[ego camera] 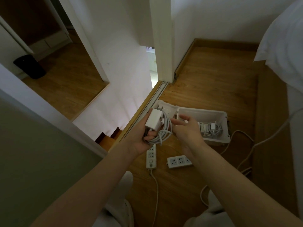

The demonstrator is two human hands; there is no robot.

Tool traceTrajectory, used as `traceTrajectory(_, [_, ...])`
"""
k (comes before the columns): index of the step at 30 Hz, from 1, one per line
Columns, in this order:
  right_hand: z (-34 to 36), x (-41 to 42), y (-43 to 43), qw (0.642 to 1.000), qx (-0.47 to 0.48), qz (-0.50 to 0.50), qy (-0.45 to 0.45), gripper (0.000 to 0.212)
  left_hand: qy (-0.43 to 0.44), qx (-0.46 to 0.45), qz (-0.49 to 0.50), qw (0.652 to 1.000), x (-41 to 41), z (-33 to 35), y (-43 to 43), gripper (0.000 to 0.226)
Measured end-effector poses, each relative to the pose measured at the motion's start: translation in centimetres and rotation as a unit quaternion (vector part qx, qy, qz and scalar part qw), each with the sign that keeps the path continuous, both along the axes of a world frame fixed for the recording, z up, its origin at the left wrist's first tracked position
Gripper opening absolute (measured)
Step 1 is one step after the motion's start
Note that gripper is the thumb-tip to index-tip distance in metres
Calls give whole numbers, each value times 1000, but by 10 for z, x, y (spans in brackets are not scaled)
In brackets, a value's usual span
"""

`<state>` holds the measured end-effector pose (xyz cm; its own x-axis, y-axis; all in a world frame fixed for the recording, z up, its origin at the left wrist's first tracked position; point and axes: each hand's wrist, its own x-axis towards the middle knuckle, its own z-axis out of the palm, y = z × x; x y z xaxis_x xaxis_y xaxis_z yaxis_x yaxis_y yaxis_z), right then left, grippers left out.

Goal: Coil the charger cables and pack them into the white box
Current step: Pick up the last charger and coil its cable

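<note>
Nearest me, a long power strip (151, 157) and a short power strip (179, 161) lie on the wooden floor (205, 76) under the person's forearms, their leads trailing off. Just above them the left hand (142, 143) has its fingers curled round a white charger brick (154, 121) and the loops of its cable (164, 131), with the brick on top and the coil sagging beside the palm. The right hand (188, 131) hovers just beside the coil, fingers loosely spread and holding nothing; I cannot tell whether the fingertips touch the cable. The bundle looks light, the brick hard and smooth, and the cable springy enough to unwind if released, so I'd pinch across all the loops with the brick, not one strand. Beyond the hands the white box (206, 115) sits open on the floor, lid (165, 109) flipped back, with packed chargers (211, 128) already inside. Farther off a black bin (29, 66) stands near a doorway.
</note>
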<state>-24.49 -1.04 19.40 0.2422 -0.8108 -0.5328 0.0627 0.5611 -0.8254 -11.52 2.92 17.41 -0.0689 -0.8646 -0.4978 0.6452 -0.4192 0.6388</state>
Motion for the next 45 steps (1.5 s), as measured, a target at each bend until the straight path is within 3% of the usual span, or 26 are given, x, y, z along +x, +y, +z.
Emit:
traceTrajectory(3, [-7, 2, 2, 988, 107, -77, -80, 58, 18, 43, 14, 999, -1, -6, 1, 45])
traceTrajectory(5, [-10, 3, 5, 984, 121, -86, -102, 55, 26, 57, 11, 998, -2, -8, 1, 52])
traceTrajectory(8, [-4, 2, 12, 999, -28, -21, -19, 40, 20, 69, 24, 997, -2, -8, 2, 46])
traceTrajectory(10, [1, 1, 15, 982, -179, 26, 52, 28, 8, 65, 36, 997, -3, -5, 4, 46])
traceTrajectory(13, [1, 0, 19, 951, -279, 100, 90, 19, -19, 66, 45, 997, -4, -6, 5, 46])
traceTrajectory(16, [-12, 3, 19, 915, -335, 144, 173, 27, -49, 61, 37, 996, -3, -5, 6, 40])
traceTrajectory(22, [-15, 6, 7, 913, -336, 133, 192, 11, -58, 43, 31, 997, 0, -8, 6, 39])
traceTrajectory(25, [-15, 9, 9, 874, -376, 153, 268, 7, -67, 45, 32, 996, 1, -10, 5, 39])
traceTrajectory(28, [-11, 10, 12, 812, -423, 176, 361, 17, -105, 35, 35, 993, -1, -14, 1, 37])
traceTrajectory(31, [-8, 11, 14, 777, -452, 194, 394, 20, -142, 27, 38, 989, -3, -16, -3, 36])
traceTrajectory(35, [-7, 10, 17, 729, -503, 221, 408, 32, -162, 23, 48, 985, -1, -17, -7, 39])
traceTrajectory(38, [-4, 10, 19, 715, -539, 217, 389, 32, -154, 10, 47, 987, 7, -18, -8, 53])
traceTrajectory(41, [-1, 13, 27, 668, -609, 209, 373, 42, -118, -4, 32, 992, 18, -15, -6, 63])
traceTrajectory(43, [-2, 13, 29, 667, -637, 190, 337, 50, -80, -2, 28, 996, 23, -12, -4, 67])
traceTrajectory(45, [1, 11, 30, 700, -629, 198, 276, 29, -47, 0, 22, 999, 25, -9, -2, 63])
